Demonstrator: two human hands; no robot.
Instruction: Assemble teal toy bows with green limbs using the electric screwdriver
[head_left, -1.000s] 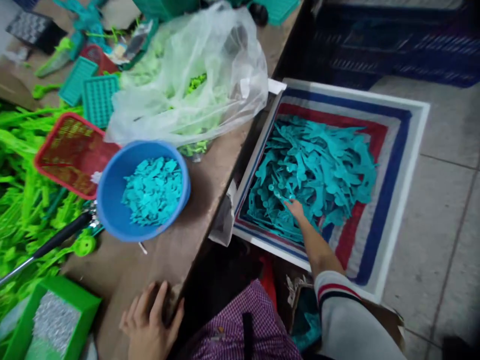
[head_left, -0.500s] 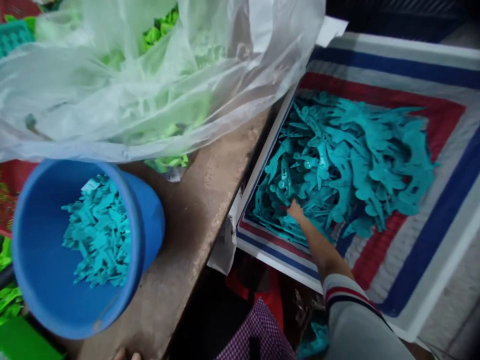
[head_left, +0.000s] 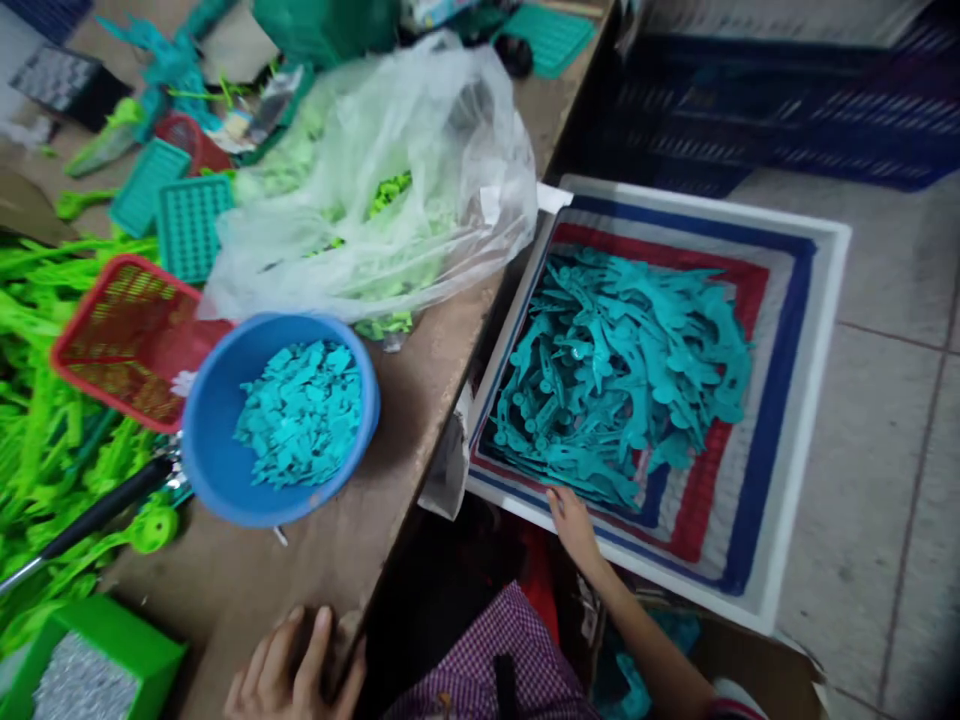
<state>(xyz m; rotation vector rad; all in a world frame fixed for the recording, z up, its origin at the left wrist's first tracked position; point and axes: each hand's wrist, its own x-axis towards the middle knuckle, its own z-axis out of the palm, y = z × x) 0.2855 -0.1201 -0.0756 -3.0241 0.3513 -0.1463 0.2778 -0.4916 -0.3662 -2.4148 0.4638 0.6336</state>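
Note:
My left hand (head_left: 296,665) rests on the edge of the brown tabletop, its fingers stretched and apart, with nothing seen in it. Over the near rim of a white crate (head_left: 795,420) is my right hand (head_left: 571,525); its fingers point forward, slightly apart, and no part shows in them. Flat teal plastic parts (head_left: 622,350) are heaped in that crate on a red, white and blue striped liner (head_left: 772,400). On the table, a blue bucket (head_left: 214,455) holds small teal plastic pieces (head_left: 304,415).
A clear plastic bag (head_left: 450,130) with green pieces lies behind the bucket. To the left are a red basket (head_left: 120,290), bright green plastic parts (head_left: 37,360), and a green box (head_left: 150,660) of small silvery pieces. Dark blue crates (head_left: 847,120) stand beyond the white crate.
My right hand has drawn back from the teal heap to the crate's near rim. More of my left hand shows on the table edge. The view has tilted and widened toward the left.

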